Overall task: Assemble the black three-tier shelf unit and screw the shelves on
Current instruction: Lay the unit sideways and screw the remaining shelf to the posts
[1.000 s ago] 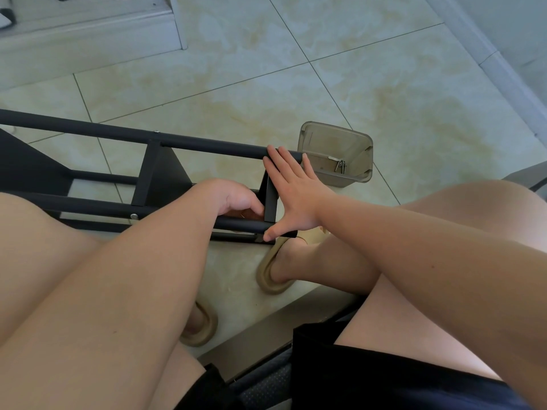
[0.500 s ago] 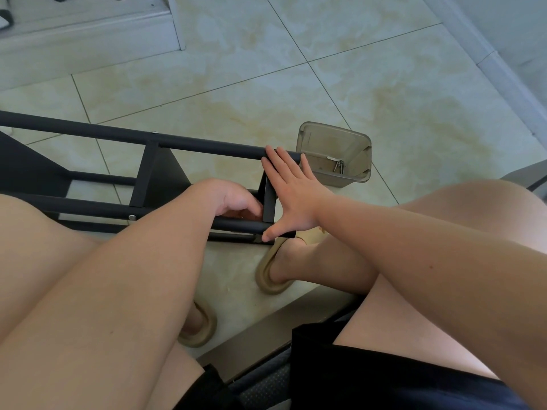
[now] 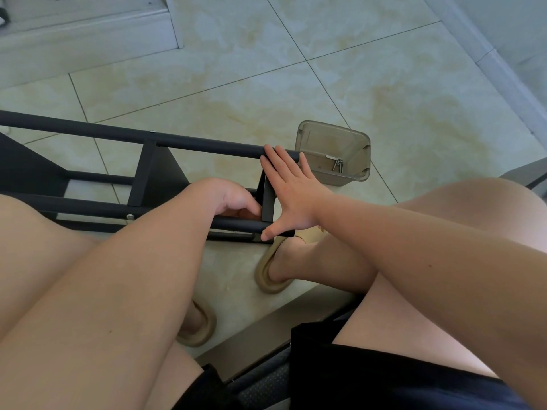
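The black shelf unit [image 3: 88, 134] lies on its side on the tiled floor, its tube legs running left to right. My right hand [image 3: 291, 190] lies flat with spread, straight fingers against the end shelf panel [image 3: 268, 199], fingertips on the upper tube and thumb on the lower one. My left hand [image 3: 229, 199] reaches inside the frame just left of that panel, its fingers curled; what they hold is hidden. A screw head [image 3: 129, 216] shows on the lower tube, another [image 3: 152, 131] on the upper.
A clear plastic box [image 3: 352, 137] with several screws [image 3: 337, 164] stands on the floor right of the shelf end. My feet in tan slippers [image 3: 272, 276] sit below the frame. A white step runs along the top left, a wall base at right.
The frame and both hands have shifted very slightly left. Otherwise the hands keep the same hold.
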`<action>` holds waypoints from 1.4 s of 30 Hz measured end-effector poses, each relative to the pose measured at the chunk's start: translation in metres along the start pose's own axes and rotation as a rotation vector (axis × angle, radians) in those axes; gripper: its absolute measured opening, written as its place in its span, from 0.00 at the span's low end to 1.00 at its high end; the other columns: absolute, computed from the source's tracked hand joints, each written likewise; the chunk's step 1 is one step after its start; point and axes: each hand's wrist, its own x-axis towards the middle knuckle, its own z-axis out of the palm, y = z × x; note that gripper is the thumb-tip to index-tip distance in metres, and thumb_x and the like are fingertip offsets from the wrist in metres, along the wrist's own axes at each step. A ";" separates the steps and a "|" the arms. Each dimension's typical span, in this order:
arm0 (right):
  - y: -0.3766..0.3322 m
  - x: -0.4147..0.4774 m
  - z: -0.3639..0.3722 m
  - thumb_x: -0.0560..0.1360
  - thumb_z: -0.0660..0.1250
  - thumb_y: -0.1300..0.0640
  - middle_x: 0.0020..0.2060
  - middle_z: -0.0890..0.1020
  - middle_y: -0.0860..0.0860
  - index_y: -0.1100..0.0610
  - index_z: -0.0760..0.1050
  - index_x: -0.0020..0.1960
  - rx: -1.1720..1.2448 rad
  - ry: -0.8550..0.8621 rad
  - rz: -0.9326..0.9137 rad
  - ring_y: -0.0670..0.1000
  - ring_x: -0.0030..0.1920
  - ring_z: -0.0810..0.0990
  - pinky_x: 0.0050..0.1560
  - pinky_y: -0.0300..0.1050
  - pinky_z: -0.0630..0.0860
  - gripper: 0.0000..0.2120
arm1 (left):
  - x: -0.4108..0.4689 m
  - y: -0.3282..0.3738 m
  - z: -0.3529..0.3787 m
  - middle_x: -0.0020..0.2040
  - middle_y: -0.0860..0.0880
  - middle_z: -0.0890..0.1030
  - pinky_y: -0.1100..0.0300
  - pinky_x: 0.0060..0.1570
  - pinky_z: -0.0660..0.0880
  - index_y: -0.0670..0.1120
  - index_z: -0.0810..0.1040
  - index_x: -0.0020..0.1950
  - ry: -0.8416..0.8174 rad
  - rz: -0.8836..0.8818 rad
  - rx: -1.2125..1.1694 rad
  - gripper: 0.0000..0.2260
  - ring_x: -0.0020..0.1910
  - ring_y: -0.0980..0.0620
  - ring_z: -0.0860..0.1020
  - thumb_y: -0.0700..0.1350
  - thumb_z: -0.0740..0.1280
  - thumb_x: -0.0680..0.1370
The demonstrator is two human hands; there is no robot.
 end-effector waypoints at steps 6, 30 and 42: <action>0.000 0.000 0.000 0.57 0.65 0.18 0.80 0.33 0.55 0.61 0.34 0.81 0.001 0.000 -0.002 0.56 0.79 0.30 0.76 0.64 0.35 0.73 | -0.002 -0.001 0.000 0.43 0.48 0.84 0.53 0.57 0.72 0.44 0.83 0.52 -0.033 0.036 -0.011 0.07 0.47 0.48 0.79 0.40 0.66 0.78; 0.000 0.000 -0.001 0.58 0.66 0.18 0.80 0.32 0.55 0.61 0.34 0.81 -0.006 -0.012 0.004 0.56 0.79 0.30 0.76 0.64 0.33 0.73 | 0.003 -0.003 -0.002 0.42 0.46 0.83 0.55 0.55 0.72 0.45 0.82 0.48 -0.060 0.103 -0.035 0.09 0.46 0.47 0.78 0.35 0.64 0.78; 0.000 0.000 -0.001 0.58 0.65 0.18 0.80 0.32 0.55 0.61 0.35 0.81 -0.012 -0.009 0.002 0.56 0.79 0.30 0.76 0.64 0.34 0.73 | 0.007 -0.004 -0.001 0.43 0.46 0.84 0.58 0.46 0.75 0.44 0.81 0.48 0.014 0.199 -0.030 0.11 0.44 0.47 0.80 0.31 0.64 0.75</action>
